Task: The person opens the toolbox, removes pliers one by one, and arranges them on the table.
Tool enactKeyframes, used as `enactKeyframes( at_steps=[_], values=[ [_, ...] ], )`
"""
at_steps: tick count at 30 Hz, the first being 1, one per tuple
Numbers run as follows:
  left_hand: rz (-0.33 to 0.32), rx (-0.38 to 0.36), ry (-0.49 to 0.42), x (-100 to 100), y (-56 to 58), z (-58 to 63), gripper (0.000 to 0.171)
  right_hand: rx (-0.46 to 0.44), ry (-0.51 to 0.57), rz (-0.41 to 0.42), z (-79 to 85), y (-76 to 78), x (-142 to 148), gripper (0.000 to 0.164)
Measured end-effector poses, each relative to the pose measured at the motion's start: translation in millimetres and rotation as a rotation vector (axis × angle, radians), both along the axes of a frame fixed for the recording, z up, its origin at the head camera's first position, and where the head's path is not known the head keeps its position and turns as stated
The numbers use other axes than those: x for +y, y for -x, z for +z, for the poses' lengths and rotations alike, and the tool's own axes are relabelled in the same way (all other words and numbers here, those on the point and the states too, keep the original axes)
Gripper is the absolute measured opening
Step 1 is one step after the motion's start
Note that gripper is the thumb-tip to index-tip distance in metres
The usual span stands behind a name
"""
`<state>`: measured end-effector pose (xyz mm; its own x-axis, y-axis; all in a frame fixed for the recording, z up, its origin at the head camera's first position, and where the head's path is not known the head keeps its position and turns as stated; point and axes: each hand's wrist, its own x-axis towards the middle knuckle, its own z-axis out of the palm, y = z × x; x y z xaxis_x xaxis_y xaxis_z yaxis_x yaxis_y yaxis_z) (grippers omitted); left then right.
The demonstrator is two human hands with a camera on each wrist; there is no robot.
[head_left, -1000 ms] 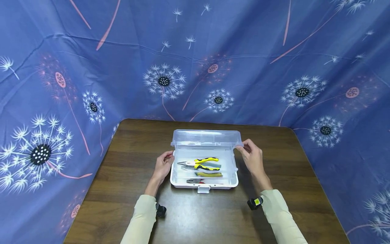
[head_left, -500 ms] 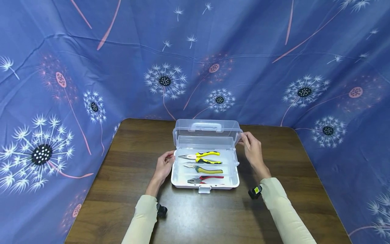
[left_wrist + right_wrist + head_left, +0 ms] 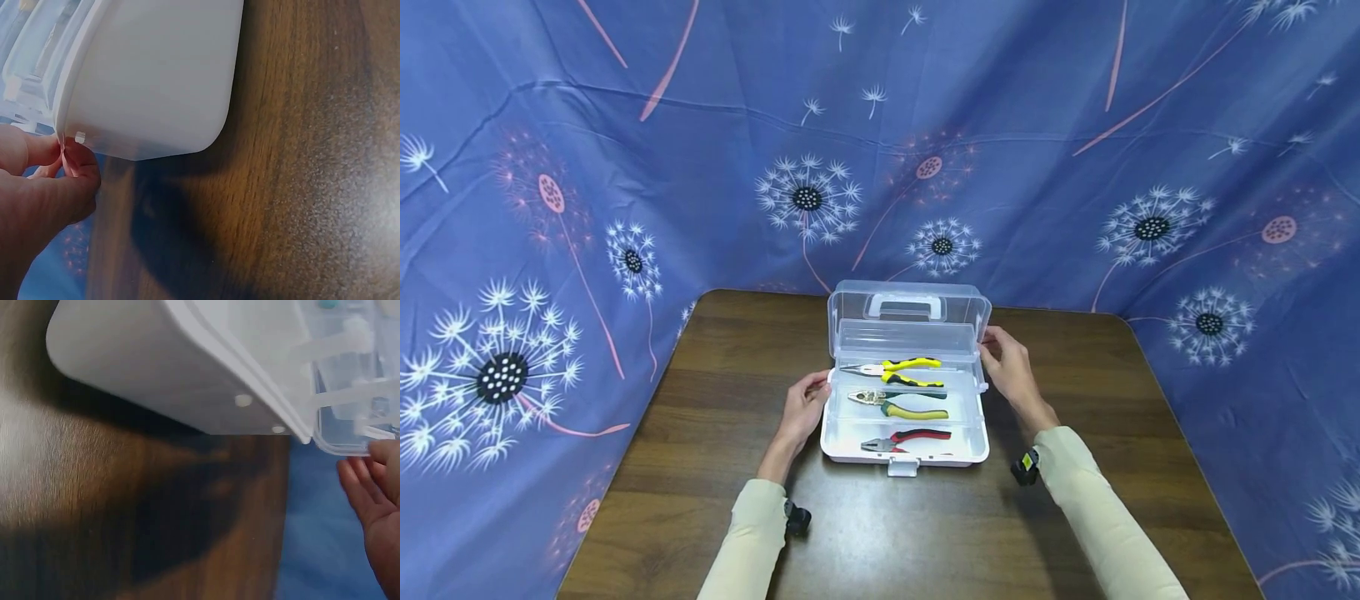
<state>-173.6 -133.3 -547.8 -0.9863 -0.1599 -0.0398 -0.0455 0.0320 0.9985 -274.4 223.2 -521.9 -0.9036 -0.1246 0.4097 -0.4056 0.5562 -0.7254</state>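
A white toolbox with a clear lid sits on the table in the head view, its lid raised at the back. Inside lie long-nose pliers with yellow-black handles, combination pliers with green-yellow handles, and red-black pliers nearest the front. My left hand pinches the box's left rim between thumb and fingers, as the left wrist view also shows. At the lid's right edge, my right hand holds the clear plastic between thumb and fingertips; the right wrist view is slightly blurred there.
The brown wooden table extends around the toolbox. A blue cloth with dandelion print hangs behind the table and along both sides. The front latch of the box hangs open toward me.
The lid has swung up and back, the inner trays lifting and spreading with it, so more of the pliers shows. My right hand moved back with the lid; my left stayed put.
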Motion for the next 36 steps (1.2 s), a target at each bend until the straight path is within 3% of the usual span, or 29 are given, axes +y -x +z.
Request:
enactKeyframes(
  at_steps=[4,11,22,28,36],
  values=[
    [0.02,0.004,-0.009,-1.2,4.7,-16.7,0.029,-0.019,-0.025,0.004,-5.6,5.1,-1.9,0.022],
    [0.006,-0.021,-0.019,4.1,4.3,-18.9,0.03,-0.057,-0.073,-0.001,-17.4,13.9,3.0,0.026],
    [-0.006,0.027,-0.046,10.0,2.7,-21.0,0.031,-0.39,-0.182,0.014,-28.2,20.7,13.6,0.035],
    [0.021,0.013,-0.021,6.2,5.1,-20.5,0.03,-0.438,-0.184,0.025,-25.6,25.6,10.2,0.035],
    [0.049,-0.01,-0.006,0.6,5.4,-18.4,0.03,-0.515,-0.194,0.103,-8.0,29.9,0.2,0.038]
  ],
)
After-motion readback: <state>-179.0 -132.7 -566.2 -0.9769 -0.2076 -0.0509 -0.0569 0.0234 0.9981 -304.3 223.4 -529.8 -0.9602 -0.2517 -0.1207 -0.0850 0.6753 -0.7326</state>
